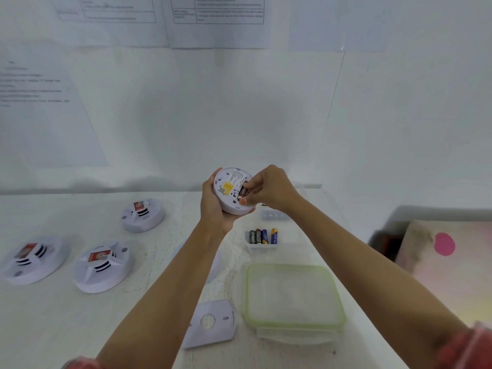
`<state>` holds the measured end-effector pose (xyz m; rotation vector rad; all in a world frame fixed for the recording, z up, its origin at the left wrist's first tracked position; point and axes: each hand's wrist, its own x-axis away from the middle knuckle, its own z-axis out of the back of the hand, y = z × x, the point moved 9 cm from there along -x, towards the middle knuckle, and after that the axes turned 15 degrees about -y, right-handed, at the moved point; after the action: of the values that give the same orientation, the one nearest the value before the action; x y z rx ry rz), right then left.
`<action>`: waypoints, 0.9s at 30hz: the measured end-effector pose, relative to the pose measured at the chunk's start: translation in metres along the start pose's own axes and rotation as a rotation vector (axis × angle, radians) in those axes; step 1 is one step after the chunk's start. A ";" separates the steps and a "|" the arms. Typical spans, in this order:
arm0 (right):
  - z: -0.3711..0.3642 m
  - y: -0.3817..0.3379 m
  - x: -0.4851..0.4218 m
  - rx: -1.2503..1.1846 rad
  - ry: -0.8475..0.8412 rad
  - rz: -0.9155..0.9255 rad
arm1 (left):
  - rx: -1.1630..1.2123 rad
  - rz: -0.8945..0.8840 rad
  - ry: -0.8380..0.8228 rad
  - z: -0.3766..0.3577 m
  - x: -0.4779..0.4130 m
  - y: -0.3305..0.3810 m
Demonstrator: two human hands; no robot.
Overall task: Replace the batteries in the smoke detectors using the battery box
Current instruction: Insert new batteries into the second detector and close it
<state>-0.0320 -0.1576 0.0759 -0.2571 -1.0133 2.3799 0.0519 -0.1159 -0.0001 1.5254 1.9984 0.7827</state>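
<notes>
A: Layout?
B: White tabletop [80,328]. Near right, a clear container [292,296] with a green-rimmed lid, closed and parked clear of the work zone. Left side, three smoke detectors [102,267] lying flat, apart from each other. Reads as a queue; can't tell which are done. Near centre, a flat mounting plate [213,322] lies loose, probably taken off so the back of a unit is reachable.
A: Unit being worked?
B: The held detector [226,187] is up off the tabletop, far centre, back side tilted toward the camera. Left hand [213,209] cups it from below, grip wrapped round the rim. That steadies it and keeps the bay facing the person.
A: Right side?
B: Right hand [269,187] is over the bay, grip pinching a battery [242,193] at the slot. Seating or pulling, can't tell.
A: Supply?
B: Clear battery box [250,247] on the tabletop, just near-right of the hands, four cells [262,236] side by side inside. Kept close, so I'd guess a short reach per swap.
</notes>
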 end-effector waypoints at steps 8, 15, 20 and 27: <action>0.004 0.006 -0.011 0.029 -0.046 -0.044 | 0.023 0.071 -0.035 -0.005 -0.006 -0.001; -0.001 0.004 -0.014 0.072 -0.082 -0.012 | 0.061 0.029 -0.014 -0.001 -0.005 -0.003; 0.004 -0.005 -0.020 0.152 -0.038 0.016 | 0.093 0.017 -0.027 0.000 -0.011 -0.001; -0.004 -0.010 -0.019 0.131 -0.070 0.075 | 0.150 0.025 -0.079 0.010 -0.013 -0.003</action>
<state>-0.0106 -0.1597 0.0797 -0.1672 -0.8876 2.5270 0.0595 -0.1275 -0.0085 1.6422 2.0216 0.5842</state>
